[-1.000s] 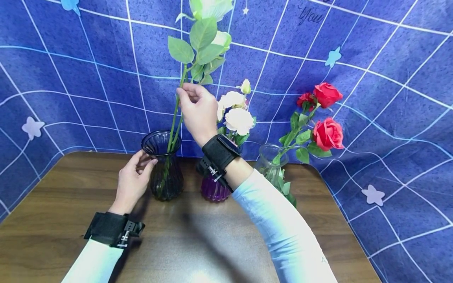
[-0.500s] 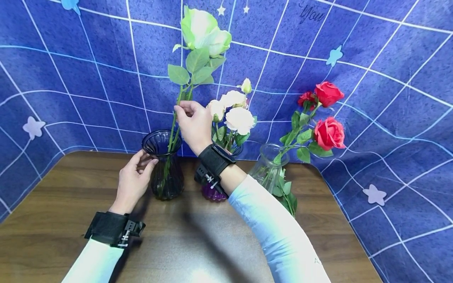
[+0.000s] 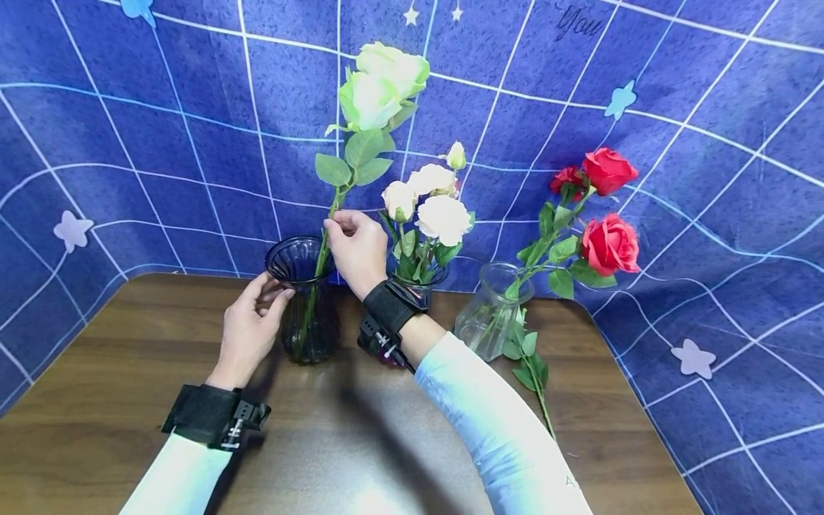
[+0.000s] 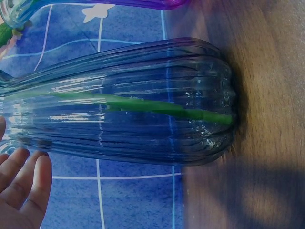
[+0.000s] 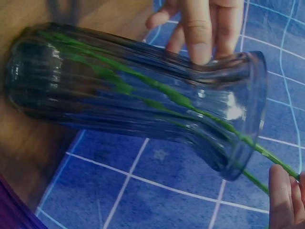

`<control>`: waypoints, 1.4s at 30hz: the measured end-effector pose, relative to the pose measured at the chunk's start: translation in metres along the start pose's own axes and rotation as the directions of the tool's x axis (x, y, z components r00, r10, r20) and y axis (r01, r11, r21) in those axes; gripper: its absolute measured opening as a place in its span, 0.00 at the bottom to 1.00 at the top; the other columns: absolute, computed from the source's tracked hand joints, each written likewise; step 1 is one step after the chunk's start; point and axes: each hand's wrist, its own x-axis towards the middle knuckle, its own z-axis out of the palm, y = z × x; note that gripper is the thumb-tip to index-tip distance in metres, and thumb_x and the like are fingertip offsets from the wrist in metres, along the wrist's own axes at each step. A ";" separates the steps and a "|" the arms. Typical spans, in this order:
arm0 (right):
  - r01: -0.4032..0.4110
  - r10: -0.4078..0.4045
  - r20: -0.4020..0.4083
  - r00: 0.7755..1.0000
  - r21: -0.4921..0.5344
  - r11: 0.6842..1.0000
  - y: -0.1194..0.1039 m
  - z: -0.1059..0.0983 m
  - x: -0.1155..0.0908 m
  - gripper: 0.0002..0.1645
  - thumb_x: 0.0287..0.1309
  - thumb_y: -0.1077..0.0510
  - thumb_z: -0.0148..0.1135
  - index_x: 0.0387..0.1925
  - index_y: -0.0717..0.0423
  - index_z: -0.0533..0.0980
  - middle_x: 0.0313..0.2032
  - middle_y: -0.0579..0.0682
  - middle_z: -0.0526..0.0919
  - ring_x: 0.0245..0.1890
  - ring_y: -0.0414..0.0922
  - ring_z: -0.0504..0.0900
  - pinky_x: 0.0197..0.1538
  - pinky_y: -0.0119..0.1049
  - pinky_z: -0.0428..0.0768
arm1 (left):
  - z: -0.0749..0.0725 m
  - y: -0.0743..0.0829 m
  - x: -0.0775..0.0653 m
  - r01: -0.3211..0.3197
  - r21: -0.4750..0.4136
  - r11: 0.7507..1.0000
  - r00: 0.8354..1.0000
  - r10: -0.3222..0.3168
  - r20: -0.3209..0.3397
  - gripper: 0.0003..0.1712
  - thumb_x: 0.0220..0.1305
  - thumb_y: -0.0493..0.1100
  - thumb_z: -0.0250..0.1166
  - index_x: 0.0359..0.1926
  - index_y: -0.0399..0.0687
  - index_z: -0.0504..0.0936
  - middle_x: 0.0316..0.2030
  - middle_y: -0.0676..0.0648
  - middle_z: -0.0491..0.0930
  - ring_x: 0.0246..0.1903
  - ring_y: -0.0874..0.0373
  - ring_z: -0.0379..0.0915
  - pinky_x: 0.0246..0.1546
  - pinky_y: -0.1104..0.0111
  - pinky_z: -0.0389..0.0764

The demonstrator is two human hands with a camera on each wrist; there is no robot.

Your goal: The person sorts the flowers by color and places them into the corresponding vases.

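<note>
A dark ribbed glass vase (image 3: 311, 315) stands upright at the back left of the table. My left hand (image 3: 249, 322) holds its neck from the left, thumb in front and fingers behind. White-green artificial roses (image 3: 380, 89) rise out of it. Just above the rim, my right hand (image 3: 357, 250) pinches their stems between thumb and fingers. Through the glass in the right wrist view, two green stems (image 5: 162, 88) run down inside the vase. One stem end (image 4: 219, 118) reaches the vase's bottom in the left wrist view.
Right of my right hand, pale pink roses (image 3: 444, 218) stand in a purple vase, partly hidden by my wrist. A clear glass vase (image 3: 486, 325) holds red roses (image 3: 610, 243) leaning right. Beside it a leafy stem (image 3: 537, 372) lies on the wooden table (image 3: 309, 443). A blue patterned cloth (image 3: 193, 143) hangs behind.
My right hand has come down with the white-green roses, their stems sinking deeper into the dark vase. My left hand keeps its hold on the vase's neck.
</note>
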 end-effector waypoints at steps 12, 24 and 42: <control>-0.040 0.041 0.045 0.998 -0.019 0.999 0.010 0.003 -0.003 0.09 0.55 0.59 0.64 0.34 0.62 0.83 0.28 0.55 0.86 0.25 0.45 0.86 0.27 0.20 0.75 | 0.002 0.003 0.000 -0.003 0.001 1.000 1.000 0.003 0.002 0.16 0.63 0.42 0.62 0.51 0.44 0.78 0.44 0.43 0.84 0.35 0.86 0.69 0.30 0.88 0.70; -0.126 0.129 0.092 0.987 -0.048 0.991 0.010 0.000 0.002 0.08 0.55 0.60 0.63 0.34 0.60 0.83 0.28 0.54 0.86 0.25 0.44 0.86 0.27 0.23 0.77 | 0.003 0.005 0.000 -0.004 0.000 1.000 1.000 0.004 0.007 0.16 0.62 0.41 0.62 0.51 0.45 0.78 0.45 0.45 0.84 0.35 0.87 0.69 0.30 0.87 0.70; -0.020 0.022 0.067 0.998 -0.033 0.999 0.015 -0.010 -0.008 0.11 0.55 0.55 0.65 0.33 0.60 0.84 0.24 0.53 0.85 0.19 0.37 0.80 0.26 0.23 0.74 | 0.001 0.001 0.001 -0.017 0.020 1.000 1.000 0.017 -0.011 0.15 0.62 0.42 0.62 0.50 0.44 0.78 0.43 0.44 0.84 0.34 0.88 0.68 0.30 0.89 0.69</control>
